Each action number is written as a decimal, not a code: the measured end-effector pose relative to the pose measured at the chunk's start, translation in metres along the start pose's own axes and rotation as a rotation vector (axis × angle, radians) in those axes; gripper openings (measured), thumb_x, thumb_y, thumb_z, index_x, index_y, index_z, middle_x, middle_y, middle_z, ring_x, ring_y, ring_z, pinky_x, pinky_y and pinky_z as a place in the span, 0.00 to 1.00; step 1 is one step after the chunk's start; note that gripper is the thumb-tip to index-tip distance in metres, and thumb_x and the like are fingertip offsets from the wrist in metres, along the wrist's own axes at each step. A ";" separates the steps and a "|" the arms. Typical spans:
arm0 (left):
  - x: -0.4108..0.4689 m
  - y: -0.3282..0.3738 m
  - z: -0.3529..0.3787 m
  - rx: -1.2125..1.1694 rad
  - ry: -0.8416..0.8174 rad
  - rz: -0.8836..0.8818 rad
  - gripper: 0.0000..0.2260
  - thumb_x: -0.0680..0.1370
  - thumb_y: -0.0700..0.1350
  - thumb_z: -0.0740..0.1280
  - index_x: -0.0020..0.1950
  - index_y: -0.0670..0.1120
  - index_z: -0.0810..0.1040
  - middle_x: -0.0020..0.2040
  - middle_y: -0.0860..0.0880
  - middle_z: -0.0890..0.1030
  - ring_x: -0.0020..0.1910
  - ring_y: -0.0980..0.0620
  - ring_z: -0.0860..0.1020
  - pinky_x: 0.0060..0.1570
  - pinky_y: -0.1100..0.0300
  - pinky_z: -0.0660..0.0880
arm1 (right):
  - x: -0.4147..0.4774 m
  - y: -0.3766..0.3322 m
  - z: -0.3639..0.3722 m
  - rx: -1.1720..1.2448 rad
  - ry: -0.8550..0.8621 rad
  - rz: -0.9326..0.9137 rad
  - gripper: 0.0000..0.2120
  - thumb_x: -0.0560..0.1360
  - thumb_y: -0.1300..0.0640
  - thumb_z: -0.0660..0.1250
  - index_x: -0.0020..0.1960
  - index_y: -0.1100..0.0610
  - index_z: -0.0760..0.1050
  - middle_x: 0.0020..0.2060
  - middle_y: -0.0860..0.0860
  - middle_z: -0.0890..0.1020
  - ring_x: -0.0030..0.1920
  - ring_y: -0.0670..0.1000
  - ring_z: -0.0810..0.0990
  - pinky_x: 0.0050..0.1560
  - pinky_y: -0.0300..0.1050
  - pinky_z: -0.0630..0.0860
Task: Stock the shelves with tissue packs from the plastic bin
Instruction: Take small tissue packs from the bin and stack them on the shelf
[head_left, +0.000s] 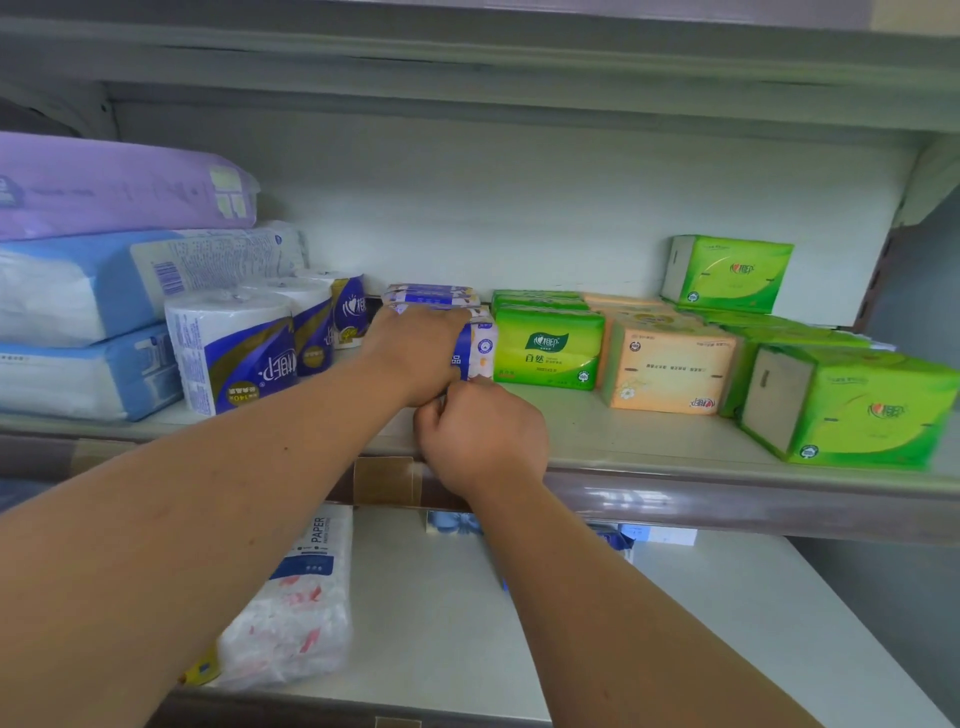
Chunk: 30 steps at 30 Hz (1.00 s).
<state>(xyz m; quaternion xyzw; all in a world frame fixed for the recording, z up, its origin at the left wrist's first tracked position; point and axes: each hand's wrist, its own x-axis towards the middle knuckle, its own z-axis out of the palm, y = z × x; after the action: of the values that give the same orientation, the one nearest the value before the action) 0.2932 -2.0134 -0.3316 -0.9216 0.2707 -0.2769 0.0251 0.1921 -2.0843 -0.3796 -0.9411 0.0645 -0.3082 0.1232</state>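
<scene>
Both hands are on one small white pack of tissues with a blue band (475, 349), which stands on the pale metal upper shelf (623, 436). The left hand (415, 353) lies over its top and front with fingers wrapped round it, clasping it. The right hand (480, 439), curled loosely below, touches the pack's lower front corner with its fingertips; whether it pinches the wrapper or only steadies it I cannot tell.

In the head view, the only one, the pack sits between the white toilet rolls with purple and gold wrappers (234, 353) on its left and the green soft pack of tissues (548, 345) on its right, nearly touching the green one. Behind it lie more blue-banded packs of the same kind (431, 295), so this looks like a row being filled from the back forward. My judgement is that stocking is well under way: the shelf also carries peach-coloured tissue packs (670, 366), bright green tissue boxes (852, 405) and large blue and lilac bundles (104, 280). Bare shelf remains in front of the row, and the lower shelf (571, 623) holds little beyond a white pack printed with red (296, 597), so more work seems likely.

The plastic bin is out of view, so what is left in it cannot be known. Most of the held pack is covered by the left hand, and the small blue items under the upper shelf's edge are too obscured to name.
</scene>
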 end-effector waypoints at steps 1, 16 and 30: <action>0.002 0.001 0.001 0.020 -0.030 0.001 0.32 0.75 0.56 0.66 0.76 0.52 0.59 0.71 0.47 0.69 0.70 0.44 0.67 0.63 0.46 0.66 | 0.000 0.000 0.000 0.004 0.003 -0.002 0.16 0.77 0.49 0.55 0.49 0.55 0.78 0.47 0.54 0.80 0.47 0.58 0.80 0.39 0.45 0.63; 0.001 -0.025 -0.003 -1.234 0.182 -0.572 0.27 0.65 0.48 0.76 0.60 0.47 0.71 0.55 0.48 0.79 0.52 0.50 0.80 0.49 0.50 0.81 | 0.001 0.000 0.003 -0.030 0.024 -0.002 0.18 0.77 0.48 0.54 0.51 0.56 0.80 0.50 0.55 0.80 0.49 0.58 0.80 0.41 0.45 0.65; -0.002 -0.049 0.029 -0.658 0.085 -0.550 0.30 0.73 0.50 0.72 0.73 0.47 0.66 0.67 0.43 0.72 0.63 0.44 0.74 0.53 0.56 0.73 | 0.001 -0.001 0.004 -0.060 0.021 -0.018 0.18 0.77 0.48 0.53 0.50 0.55 0.80 0.47 0.54 0.80 0.46 0.57 0.80 0.39 0.45 0.64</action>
<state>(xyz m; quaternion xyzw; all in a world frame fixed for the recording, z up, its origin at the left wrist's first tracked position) 0.3305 -1.9732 -0.3476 -0.9062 0.0896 -0.2100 -0.3560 0.1955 -2.0828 -0.3820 -0.9415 0.0664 -0.3174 0.0915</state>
